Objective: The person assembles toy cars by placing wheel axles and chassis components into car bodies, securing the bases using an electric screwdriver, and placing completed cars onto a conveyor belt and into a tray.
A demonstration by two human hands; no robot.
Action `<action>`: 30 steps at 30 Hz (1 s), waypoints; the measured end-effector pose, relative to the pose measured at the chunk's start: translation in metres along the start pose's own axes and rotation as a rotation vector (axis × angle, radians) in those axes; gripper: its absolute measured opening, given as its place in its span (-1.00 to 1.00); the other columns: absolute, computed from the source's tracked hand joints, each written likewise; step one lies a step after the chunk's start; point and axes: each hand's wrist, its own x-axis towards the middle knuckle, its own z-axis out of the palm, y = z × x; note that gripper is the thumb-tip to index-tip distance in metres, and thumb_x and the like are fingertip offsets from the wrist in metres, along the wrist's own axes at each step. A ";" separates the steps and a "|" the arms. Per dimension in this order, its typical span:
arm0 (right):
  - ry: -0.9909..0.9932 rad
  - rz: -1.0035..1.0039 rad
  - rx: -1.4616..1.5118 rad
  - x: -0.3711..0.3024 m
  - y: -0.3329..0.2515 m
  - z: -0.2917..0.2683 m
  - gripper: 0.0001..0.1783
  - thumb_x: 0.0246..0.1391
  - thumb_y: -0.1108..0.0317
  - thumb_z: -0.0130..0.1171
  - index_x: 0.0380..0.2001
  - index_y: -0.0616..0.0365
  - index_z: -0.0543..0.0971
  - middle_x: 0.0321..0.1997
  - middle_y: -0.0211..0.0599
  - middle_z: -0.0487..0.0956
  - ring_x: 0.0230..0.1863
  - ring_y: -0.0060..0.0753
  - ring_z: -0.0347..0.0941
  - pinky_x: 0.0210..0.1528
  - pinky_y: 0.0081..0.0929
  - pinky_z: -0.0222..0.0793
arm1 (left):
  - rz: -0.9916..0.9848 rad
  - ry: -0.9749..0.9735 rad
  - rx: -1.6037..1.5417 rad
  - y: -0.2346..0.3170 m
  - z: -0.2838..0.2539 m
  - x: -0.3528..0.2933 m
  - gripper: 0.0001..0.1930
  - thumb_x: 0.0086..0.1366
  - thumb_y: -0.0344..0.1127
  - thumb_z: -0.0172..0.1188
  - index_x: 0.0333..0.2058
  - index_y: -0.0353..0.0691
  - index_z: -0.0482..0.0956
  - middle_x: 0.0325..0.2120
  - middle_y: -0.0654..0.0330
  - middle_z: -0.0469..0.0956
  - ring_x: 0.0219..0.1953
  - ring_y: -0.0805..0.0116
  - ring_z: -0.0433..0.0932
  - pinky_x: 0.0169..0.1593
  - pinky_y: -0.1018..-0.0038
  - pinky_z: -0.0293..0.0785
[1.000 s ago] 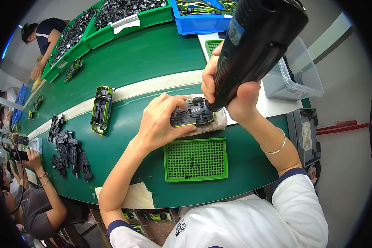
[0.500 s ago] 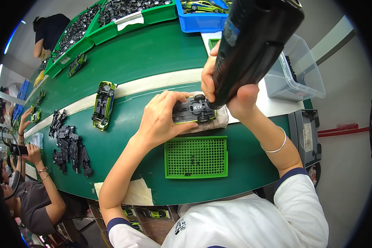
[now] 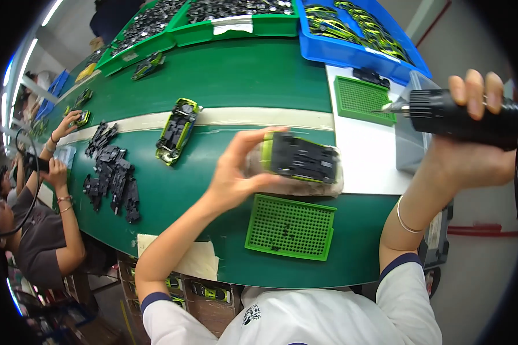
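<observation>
My left hand grips a toy car with a black underside and a yellow-green body. It is tipped up over a pale cloth pad, wheels not plainly visible through the blur. At the right, my right hand is wrapped round a black electric screwdriver. Its bit points left and appears in front of a small green perforated tray; I cannot tell the gap. Another green perforated tray, with a few tiny dark pieces in it, lies just below the cloth.
To the left are another upturned toy car and a heap of black chassis parts. Green bins of dark parts and a blue bin of car bodies line the far side. A co-worker sits at the left.
The screwdriver has left the car's underside and swung right, now lying nearly level. My left hand has raised and tilted the car. The whole view has shifted, showing more of the blue bin.
</observation>
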 end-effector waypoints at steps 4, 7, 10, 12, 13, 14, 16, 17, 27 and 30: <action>0.168 -0.036 -0.038 -0.007 -0.002 0.055 -0.72 -0.01 0.05 -0.08 -0.50 0.03 0.29 -0.51 -0.40 0.15 -0.52 -0.55 0.09 -0.42 -0.58 0.08 | 0.169 -0.089 0.198 0.026 0.018 0.037 -0.37 -0.15 -0.37 0.43 -0.03 -0.31 0.43 -0.04 0.11 0.45 0.01 0.31 0.43 0.09 0.42 0.32; 0.023 -0.088 -0.068 0.011 0.001 0.034 -0.52 0.12 -0.18 -0.12 -0.15 -0.02 0.23 -0.66 -0.34 0.37 -0.79 -0.51 0.31 -0.83 -0.60 0.30 | 0.220 -0.071 0.407 0.056 -0.033 0.066 -0.30 -0.16 -0.45 0.41 0.03 -0.38 0.34 -0.03 0.03 0.44 0.00 0.29 0.43 0.15 0.37 0.30; 0.113 -0.071 -0.169 0.014 -0.005 0.037 -0.56 0.14 -0.15 -0.13 -0.18 -0.02 0.26 -0.67 -0.36 0.37 -0.78 -0.51 0.32 -0.83 -0.59 0.31 | 0.223 0.125 0.674 0.081 -0.120 0.080 -0.38 -0.15 -0.48 0.39 -0.02 -0.26 0.44 -0.11 0.15 0.51 -0.07 0.41 0.48 0.06 0.49 0.39; 0.044 -0.053 -0.062 0.016 -0.003 0.036 -0.58 0.15 -0.13 -0.12 -0.19 -0.03 0.28 -0.67 -0.37 0.37 -0.78 -0.52 0.31 -0.83 -0.60 0.30 | 0.172 0.180 1.087 0.087 -0.186 0.081 -0.41 -0.11 -0.43 0.38 -0.01 -0.25 0.45 -0.14 0.16 0.53 -0.10 0.42 0.51 0.01 0.54 0.39; 0.048 -0.055 -0.060 0.013 -0.001 0.035 -0.58 0.15 -0.13 -0.12 -0.19 -0.03 0.28 -0.67 -0.37 0.37 -0.78 -0.52 0.31 -0.83 -0.60 0.30 | 0.125 0.136 1.327 0.086 -0.213 0.081 -0.40 -0.14 -0.39 0.39 -0.03 -0.25 0.46 -0.12 0.13 0.53 -0.10 0.35 0.52 0.03 0.50 0.39; 0.053 -0.017 -0.079 0.009 0.001 0.035 -0.65 0.12 -0.05 -0.12 -0.28 -0.01 0.29 -0.61 -0.39 0.29 -0.70 -0.55 0.23 -0.70 -0.61 0.23 | 0.069 0.064 1.471 0.079 -0.244 0.080 -0.40 -0.17 -0.39 0.38 -0.04 -0.24 0.45 -0.14 0.10 0.52 -0.09 0.21 0.50 0.09 0.41 0.34; 0.070 0.060 -0.111 0.000 0.006 0.036 -0.77 0.07 0.12 -0.13 -0.45 0.04 0.31 -0.50 -0.42 0.15 -0.53 -0.60 0.09 -0.43 -0.62 0.07 | -0.092 -0.120 1.741 0.060 -0.301 0.073 -0.42 -0.21 -0.43 0.36 -0.08 -0.18 0.47 -0.19 0.11 0.54 -0.05 0.17 0.45 0.24 0.20 0.12; 0.076 0.055 -0.104 -0.002 0.009 0.037 -0.77 0.07 0.12 -0.13 -0.45 0.04 0.31 -0.50 -0.42 0.15 -0.53 -0.60 0.09 -0.43 -0.62 0.07 | -0.249 -0.191 1.789 0.049 -0.315 0.072 -0.43 -0.22 -0.43 0.37 -0.10 -0.15 0.48 -0.20 0.13 0.54 -0.05 0.19 0.45 0.25 0.18 0.09; 0.028 0.039 -0.169 0.013 0.024 0.040 -0.64 0.11 -0.04 -0.12 -0.27 0.02 0.26 -0.58 -0.40 0.24 -0.68 -0.57 0.18 -0.64 -0.61 0.18 | -0.045 -0.387 1.546 0.015 -0.187 0.155 -0.12 -0.16 0.02 0.34 0.18 0.02 0.17 0.06 0.08 0.35 0.13 0.20 0.29 0.29 0.07 -0.12; 0.005 0.084 -0.150 0.002 0.019 0.033 -0.73 0.10 0.07 -0.14 -0.42 0.05 0.31 -0.48 -0.45 0.13 -0.53 -0.63 0.09 -0.44 -0.65 0.09 | -0.031 -0.483 1.495 0.001 -0.145 0.175 -0.07 -0.19 0.04 0.37 0.19 0.00 0.13 0.05 0.04 0.35 0.13 0.16 0.29 0.27 0.03 -0.11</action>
